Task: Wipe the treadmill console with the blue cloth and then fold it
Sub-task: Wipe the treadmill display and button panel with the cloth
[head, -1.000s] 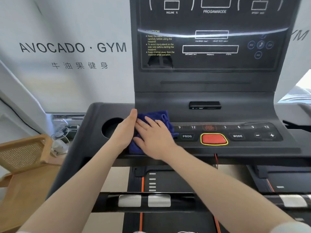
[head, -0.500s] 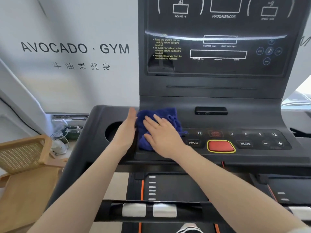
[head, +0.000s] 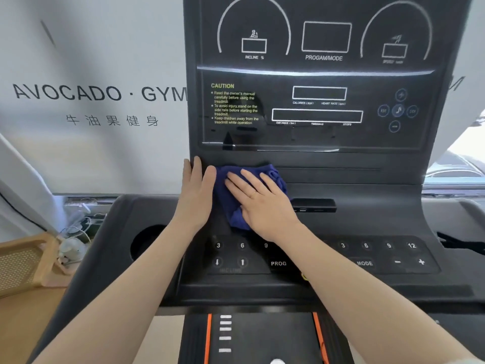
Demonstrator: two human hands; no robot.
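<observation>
Soft, bunched blue cloth (head: 232,206) is pressed flat against the matte dark treadmill console (head: 341,177), below the glossy display panel (head: 317,74). Right hand (head: 262,206) is spread over it; left hand (head: 195,195), fingers straight together, is set edge-on against its left side.

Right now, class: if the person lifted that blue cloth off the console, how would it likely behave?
The blue cloth is bunched in soft folds under the right hand, so it would probably droop limply. It looks light, and fuzzy enough not to slip easily.
</observation>
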